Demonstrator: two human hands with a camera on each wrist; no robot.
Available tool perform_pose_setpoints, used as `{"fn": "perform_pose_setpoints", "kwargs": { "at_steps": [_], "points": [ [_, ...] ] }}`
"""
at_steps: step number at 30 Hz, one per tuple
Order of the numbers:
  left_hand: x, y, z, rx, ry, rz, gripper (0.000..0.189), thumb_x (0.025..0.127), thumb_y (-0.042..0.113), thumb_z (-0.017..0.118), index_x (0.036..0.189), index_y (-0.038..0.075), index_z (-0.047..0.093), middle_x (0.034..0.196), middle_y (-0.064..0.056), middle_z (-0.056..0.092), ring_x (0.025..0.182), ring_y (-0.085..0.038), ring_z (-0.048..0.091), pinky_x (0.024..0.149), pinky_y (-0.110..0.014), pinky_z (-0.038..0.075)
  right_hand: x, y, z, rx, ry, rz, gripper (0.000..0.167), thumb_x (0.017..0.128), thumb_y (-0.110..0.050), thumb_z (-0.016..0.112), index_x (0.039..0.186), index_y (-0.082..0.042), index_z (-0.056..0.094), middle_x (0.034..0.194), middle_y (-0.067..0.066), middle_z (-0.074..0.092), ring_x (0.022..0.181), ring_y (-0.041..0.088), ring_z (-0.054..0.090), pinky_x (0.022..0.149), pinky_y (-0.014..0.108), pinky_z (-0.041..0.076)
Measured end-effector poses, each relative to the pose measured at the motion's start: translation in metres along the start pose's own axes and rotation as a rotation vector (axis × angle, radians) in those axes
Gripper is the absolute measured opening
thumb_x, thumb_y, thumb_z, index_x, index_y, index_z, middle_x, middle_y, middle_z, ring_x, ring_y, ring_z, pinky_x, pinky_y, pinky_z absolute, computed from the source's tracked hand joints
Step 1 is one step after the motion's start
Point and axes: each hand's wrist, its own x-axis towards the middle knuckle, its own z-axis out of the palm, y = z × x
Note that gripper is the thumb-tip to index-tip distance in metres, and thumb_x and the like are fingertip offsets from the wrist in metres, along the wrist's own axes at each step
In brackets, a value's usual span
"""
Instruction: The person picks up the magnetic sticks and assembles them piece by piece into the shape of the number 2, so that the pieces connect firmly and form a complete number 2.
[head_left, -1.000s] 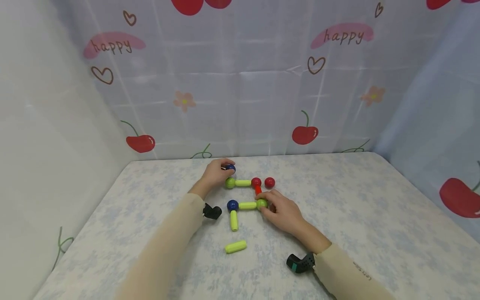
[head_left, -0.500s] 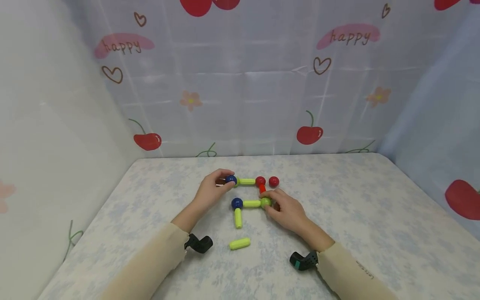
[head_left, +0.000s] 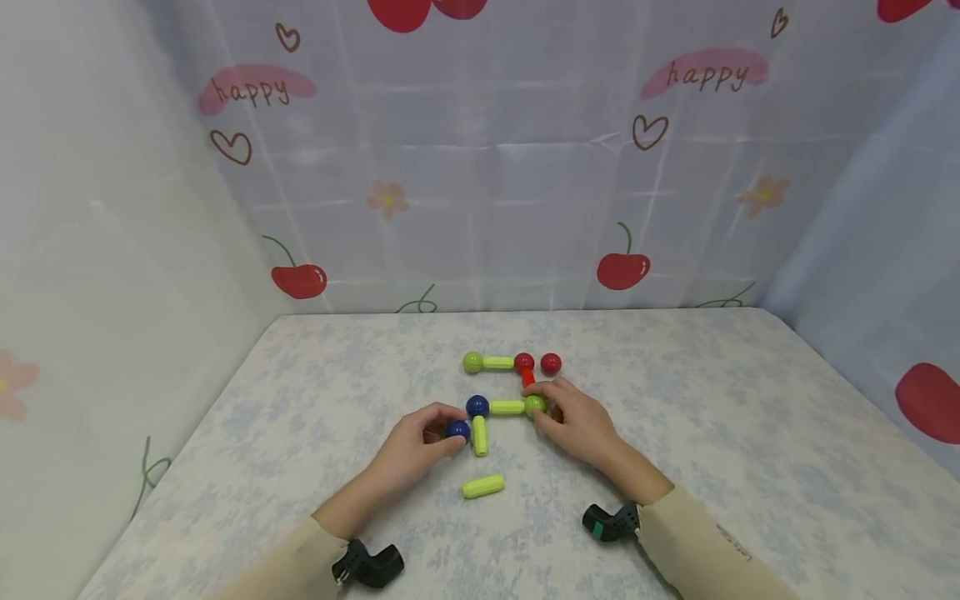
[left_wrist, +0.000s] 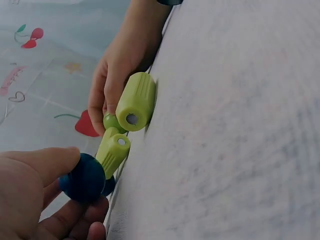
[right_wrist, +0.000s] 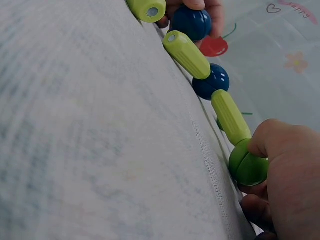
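My left hand [head_left: 412, 450] holds a blue ball [head_left: 458, 430] between thumb and fingers, just left of a yellow-green magnetic rod [head_left: 480, 437]. That rod points toward me from a second blue ball [head_left: 477, 406]. Another yellow-green rod [head_left: 507, 407] joins this ball to a green ball [head_left: 535, 406], which my right hand [head_left: 581, 425] pinches. From there a red rod [head_left: 528, 380] runs back to a red ball [head_left: 524, 362]. A further yellow-green rod [head_left: 498, 363] leads left to a green ball [head_left: 472, 362]. In the left wrist view, the held blue ball [left_wrist: 82, 177] sits at the fingertips.
A loose yellow-green rod [head_left: 483, 486] lies nearer me on the patterned tabletop [head_left: 675, 400]. One separate red ball [head_left: 551, 363] rests right of the chain's far end. Printed curtains [head_left: 480, 167] stand behind and at both sides.
My left hand has brought the blue ball toward me, from behind the far green ball to beside the rod's near end. The right hand keeps its place on the green ball.
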Motion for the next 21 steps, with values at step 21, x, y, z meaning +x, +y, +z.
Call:
{"fn": "perform_pose_setpoints", "kwargs": {
  "at_steps": [21],
  "points": [
    [-0.004, -0.012, 0.002, 0.147, -0.016, 0.266, 0.03, 0.088, 0.024, 0.079, 0.115, 0.025, 0.065, 0.103, 0.009, 0.062, 0.09, -0.009, 0.059, 0.075, -0.024, 0.046, 0.009, -0.028, -0.013, -0.093, 0.162, -0.124, 0.031, 0.09, -0.019, 0.073, 0.12, -0.02, 0.071, 0.111, 0.006, 0.062, 0.089, 0.019, 0.054, 0.071, 0.033, 0.048]
  ]
}}
